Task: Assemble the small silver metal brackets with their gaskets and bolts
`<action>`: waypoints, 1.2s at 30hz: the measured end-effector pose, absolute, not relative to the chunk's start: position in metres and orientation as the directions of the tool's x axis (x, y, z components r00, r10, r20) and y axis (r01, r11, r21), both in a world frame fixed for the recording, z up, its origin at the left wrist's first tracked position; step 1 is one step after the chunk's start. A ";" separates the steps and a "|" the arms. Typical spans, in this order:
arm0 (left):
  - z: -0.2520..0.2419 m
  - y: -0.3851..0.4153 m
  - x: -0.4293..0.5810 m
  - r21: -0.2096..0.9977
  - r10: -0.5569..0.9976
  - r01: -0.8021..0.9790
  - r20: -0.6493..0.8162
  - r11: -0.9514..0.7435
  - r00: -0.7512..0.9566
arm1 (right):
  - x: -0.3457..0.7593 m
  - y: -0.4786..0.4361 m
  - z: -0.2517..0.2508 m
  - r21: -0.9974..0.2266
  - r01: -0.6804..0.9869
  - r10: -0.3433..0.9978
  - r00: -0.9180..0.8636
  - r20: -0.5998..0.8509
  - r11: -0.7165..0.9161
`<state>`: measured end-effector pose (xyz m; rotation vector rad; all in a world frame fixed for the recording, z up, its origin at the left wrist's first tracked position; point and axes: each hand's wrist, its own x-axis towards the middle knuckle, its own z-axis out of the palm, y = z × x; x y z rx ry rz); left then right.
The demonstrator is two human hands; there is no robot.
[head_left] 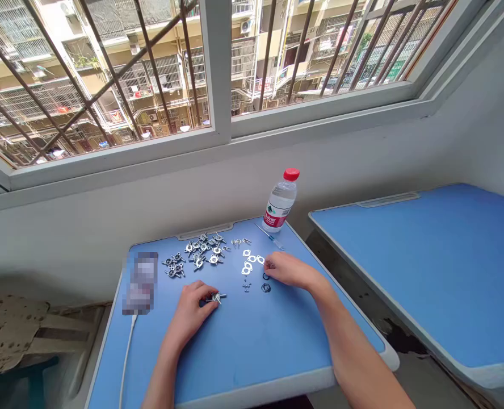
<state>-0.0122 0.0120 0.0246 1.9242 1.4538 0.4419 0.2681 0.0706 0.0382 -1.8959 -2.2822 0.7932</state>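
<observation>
My left hand (194, 307) has its thumb and fingers closed on a small silvery metal fitting (217, 297) with thin stems, low over the blue table. Beside the flat white gaskets (247, 267), my right hand (284, 269) is pinched, its fingertips down at the tabletop. A black rubber ring (266, 276) lies right below those fingertips; whether they grip anything is hidden. Closer to me is a small cluster of black rings (266, 288). Tiny metal screws or pins (246, 286) are scattered between my hands.
Many similar metal fittings (204, 245) lie at the back, with darker ones (174, 266) to their left. A screwdriver (271, 237) rests by a water bottle (281, 201). A blurred-out device (141, 283) trails a white cable (126, 358). Another blue table (426, 267) stands right.
</observation>
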 end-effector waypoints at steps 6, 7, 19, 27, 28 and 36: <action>0.021 0.011 -0.013 0.685 0.942 0.712 -0.115 -0.155 0.316 | 0.250 0.063 0.052 -0.520 0.834 0.898 -0.358 -0.256 0.184; 0.020 0.011 -0.014 0.684 0.942 0.712 -0.114 -0.156 0.316 | 0.243 0.060 0.052 -0.570 0.791 0.883 -0.412 -0.226 0.223; 0.016 0.011 -0.015 0.688 0.944 0.709 -0.108 -0.156 0.312 | 0.185 0.030 0.035 -0.508 0.657 0.704 -0.698 -0.129 0.558; 0.016 0.012 -0.016 0.692 0.933 0.699 -0.106 -0.179 0.344 | 0.179 0.031 0.030 -0.441 0.715 0.745 -0.652 -0.140 0.543; 0.016 0.012 -0.016 0.695 0.931 0.695 -0.101 -0.186 0.350 | 0.179 0.031 0.029 -0.446 0.720 0.755 -0.641 -0.138 0.531; 0.017 0.011 -0.014 0.669 0.923 0.707 -0.082 -0.229 0.376 | 0.171 0.032 0.020 -0.523 0.743 0.829 -0.547 -0.114 0.419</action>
